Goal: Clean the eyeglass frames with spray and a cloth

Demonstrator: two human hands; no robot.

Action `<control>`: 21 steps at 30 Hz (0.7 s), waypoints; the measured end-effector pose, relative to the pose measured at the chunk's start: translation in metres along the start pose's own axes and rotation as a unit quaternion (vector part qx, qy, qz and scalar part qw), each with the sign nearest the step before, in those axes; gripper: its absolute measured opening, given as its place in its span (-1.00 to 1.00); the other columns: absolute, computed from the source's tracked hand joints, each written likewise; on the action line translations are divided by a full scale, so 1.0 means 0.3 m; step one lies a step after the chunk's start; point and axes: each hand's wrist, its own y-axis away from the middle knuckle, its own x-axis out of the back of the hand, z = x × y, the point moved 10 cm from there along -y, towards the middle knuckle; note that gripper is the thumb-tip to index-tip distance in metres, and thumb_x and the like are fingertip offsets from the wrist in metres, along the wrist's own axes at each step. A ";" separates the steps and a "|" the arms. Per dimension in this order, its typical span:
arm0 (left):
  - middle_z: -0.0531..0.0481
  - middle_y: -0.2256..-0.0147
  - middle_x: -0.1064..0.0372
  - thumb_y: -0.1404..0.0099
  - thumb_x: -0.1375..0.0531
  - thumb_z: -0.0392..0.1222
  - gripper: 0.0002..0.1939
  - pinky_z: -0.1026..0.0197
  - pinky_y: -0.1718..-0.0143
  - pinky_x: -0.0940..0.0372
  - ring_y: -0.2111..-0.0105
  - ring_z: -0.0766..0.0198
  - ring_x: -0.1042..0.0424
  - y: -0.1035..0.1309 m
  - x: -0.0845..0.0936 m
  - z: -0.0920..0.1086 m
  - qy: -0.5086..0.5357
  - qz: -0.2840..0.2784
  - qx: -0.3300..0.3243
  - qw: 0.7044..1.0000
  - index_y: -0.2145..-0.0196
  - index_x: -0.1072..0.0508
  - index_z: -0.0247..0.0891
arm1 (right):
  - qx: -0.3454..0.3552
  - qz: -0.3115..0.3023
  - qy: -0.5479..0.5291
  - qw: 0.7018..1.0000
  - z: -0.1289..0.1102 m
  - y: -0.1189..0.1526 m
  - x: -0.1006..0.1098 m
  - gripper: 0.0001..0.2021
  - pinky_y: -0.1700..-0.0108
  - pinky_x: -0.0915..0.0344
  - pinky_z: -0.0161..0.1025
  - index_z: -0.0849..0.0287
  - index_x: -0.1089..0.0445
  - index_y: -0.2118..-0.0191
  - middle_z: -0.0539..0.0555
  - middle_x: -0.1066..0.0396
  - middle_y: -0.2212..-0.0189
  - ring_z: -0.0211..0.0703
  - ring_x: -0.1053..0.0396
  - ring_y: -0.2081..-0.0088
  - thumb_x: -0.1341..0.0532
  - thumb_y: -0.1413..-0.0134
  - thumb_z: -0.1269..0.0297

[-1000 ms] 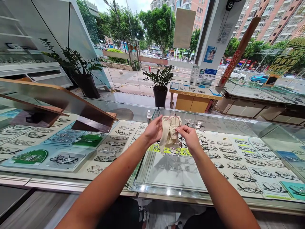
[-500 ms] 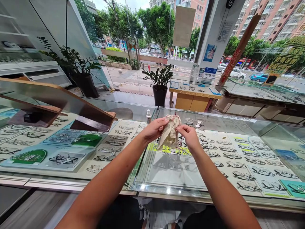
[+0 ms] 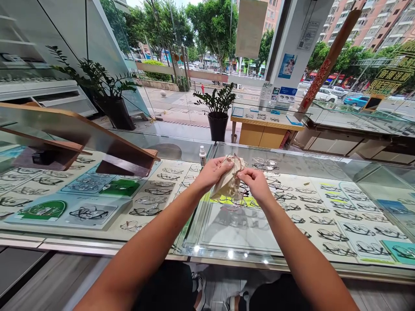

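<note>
A beige cloth with zigzag edges (image 3: 227, 183) hangs between my hands above the glass counter. My left hand (image 3: 214, 173) grips its upper left part, thumb on top. My right hand (image 3: 254, 181) pinches at its right side, where thin reddish-brown frames or cords (image 3: 238, 160) show against the cloth; which they are is hard to tell. A small white bottle (image 3: 202, 156) stands on the counter just behind my left hand.
Many eyeglasses (image 3: 332, 234) lie in rows inside the glass display counter (image 3: 191, 248). A tilted wooden-framed mirror or stand (image 3: 123, 151) is at the left. Behind the counter are a potted plant (image 3: 217, 125) and a small yellow table (image 3: 259, 134).
My left thumb has shifted further over the cloth, and the cloth is more bunched. My right hand has moved slightly left. The camera view has shifted a little.
</note>
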 end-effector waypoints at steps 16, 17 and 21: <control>0.05 0.51 -0.40 -0.21 -0.39 0.28 -0.49 0.29 0.48 -0.13 0.53 0.34 -0.27 0.004 -0.009 0.053 -0.116 -0.002 -0.018 0.993 0.41 -0.52 -0.28 | -0.026 -0.075 0.006 0.997 -0.041 0.018 -0.038 -0.64 0.32 0.00 -0.20 0.11 -0.44 0.54 -0.11 -0.14 0.61 -0.24 -0.02 0.46 -0.46 0.11 -0.05; 0.02 0.47 -0.43 -0.21 -0.39 0.29 -0.49 0.28 0.45 -0.18 0.51 0.32 -0.30 0.005 -0.021 0.055 -0.104 -0.025 -0.012 0.994 0.37 -0.53 -0.29 | -0.028 -0.066 -0.003 0.997 -0.045 0.016 -0.028 -0.66 0.31 -0.04 -0.19 0.12 -0.48 0.53 -0.07 -0.25 0.58 -0.22 -0.07 0.44 -0.47 0.12 -0.04; -0.05 0.36 -0.50 -0.14 -0.47 0.16 -0.53 0.26 0.34 -0.28 0.40 0.25 -0.40 0.015 -0.042 0.067 -0.105 -0.071 -0.008 0.992 0.24 -0.56 -0.30 | -0.035 -0.065 -0.019 0.997 -0.050 0.015 -0.018 -0.69 0.26 -0.11 -0.17 0.13 -0.53 0.52 0.00 -0.42 0.51 -0.18 -0.18 0.40 -0.48 0.13 -0.01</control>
